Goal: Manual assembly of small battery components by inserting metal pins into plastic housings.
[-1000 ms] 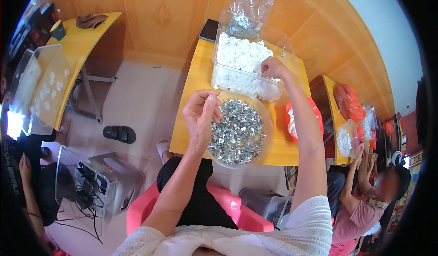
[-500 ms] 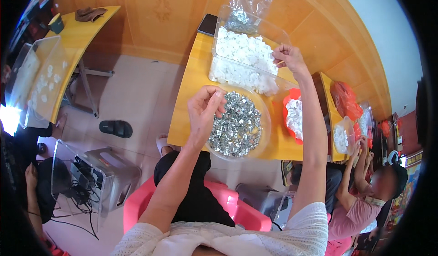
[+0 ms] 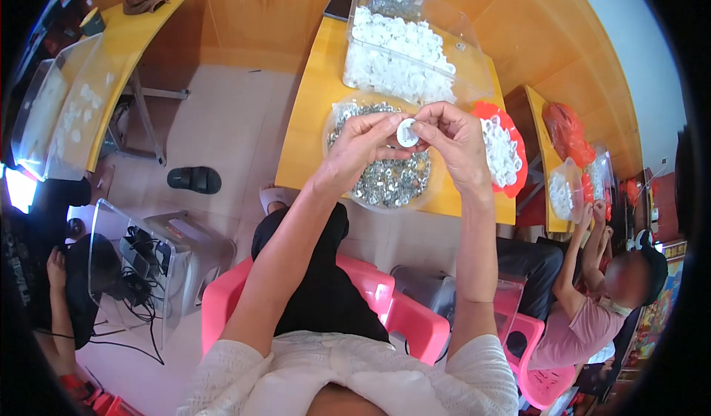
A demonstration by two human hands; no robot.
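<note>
Between my two hands is a small round white plastic piece [image 3: 407, 133], with a hole or darker middle. My left hand [image 3: 354, 154] pinches its left side, and my right hand [image 3: 458, 148] has thumb and fingers closed on its right side. Whether a metal part is in the fingers too is too small to tell. Below my hands stands a round clear bowl [image 3: 329, 131] full of small shiny metal clips [image 3: 389, 186], partly hidden by my left hand. Behind it, a clear rectangular bin [image 3: 474, 71] holds many white plastic pieces [image 3: 400, 53].
On the right of the yellow table [image 3: 307, 112], a red scalloped dish [image 3: 521, 160] holds white rings. A dark phone [image 3: 338, 5] and a clear bag of metal parts [image 3: 396, 0] are at the back. A co-worker [image 3: 574, 327] sits at the right by another table.
My right hand has come from the bin of white pieces toward my left hand. Both hands now meet over the metal clips, around a white piece. The view has shifted slightly.
</note>
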